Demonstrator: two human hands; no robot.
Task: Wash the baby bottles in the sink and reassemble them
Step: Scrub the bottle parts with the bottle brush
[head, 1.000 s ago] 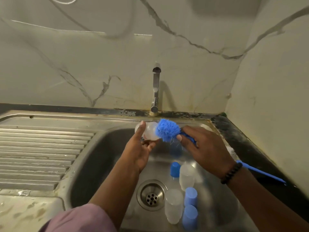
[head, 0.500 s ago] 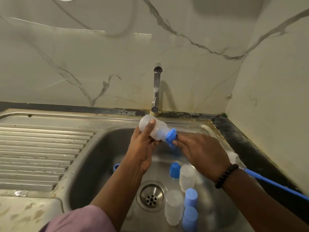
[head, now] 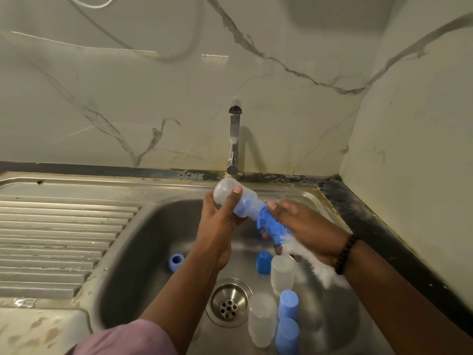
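The left hand (head: 217, 224) grips a translucent baby bottle (head: 236, 198) over the steel sink (head: 153, 226), base tilted up toward the tap (head: 234, 139), mouth angled down to the right. The right hand (head: 307, 231) holds a bottle brush (head: 268, 224) by its bristles, blue head pushed into the bottle's mouth, blue showing through the plastic, white bristles trailing under the wrist. A black bead bracelet (head: 345, 252) rings that wrist. Down in the basin: a blue ring (head: 176, 262) on the left, a blue cap (head: 264, 262), two clear bottles (head: 282, 276) and two pale blue caps (head: 288, 307) beside the drain (head: 229, 304). The ribbed drainboard (head: 64, 239) lies left.
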